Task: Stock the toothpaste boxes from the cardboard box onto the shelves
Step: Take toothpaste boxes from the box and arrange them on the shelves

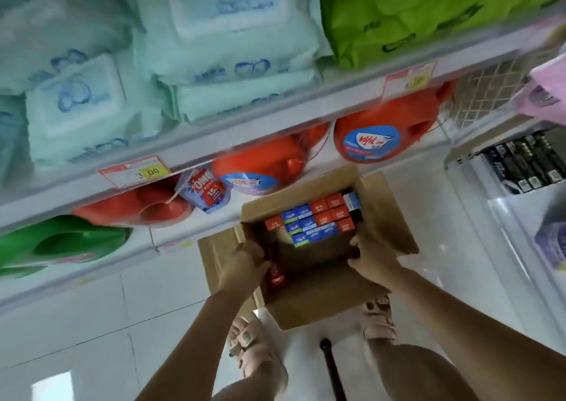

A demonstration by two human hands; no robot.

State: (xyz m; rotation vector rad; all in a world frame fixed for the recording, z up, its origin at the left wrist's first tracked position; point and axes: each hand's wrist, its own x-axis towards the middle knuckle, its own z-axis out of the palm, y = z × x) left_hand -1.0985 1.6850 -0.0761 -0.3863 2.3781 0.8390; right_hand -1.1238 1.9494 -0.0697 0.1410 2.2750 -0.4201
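Head view: left hand (245, 267), right hand (373, 263) grip cardboard box (321, 304); toothpaste boxes (317, 221) beyond.

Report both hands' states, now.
Left hand: fingers curled at left wall of the brown cardboard box, beside a red toothpaste box; grip cannot be told.
Right hand: grips the cardboard box's right wall.

- Matt brown corrugated card, rough at the flap edges: cardboard box (309, 302).
- Smooth printed card in red and blue, with a slight sheen: toothpaste boxes (320, 218).
- Soft pale plastic film, faintly shiny: wipes packs (232, 48).
- Hard smooth plastic, glossy: orange jugs (260, 162).
- Smooth white finish, like painted metal: shelf edge (275, 119).
- Glossy white tiles: floor (153, 308).
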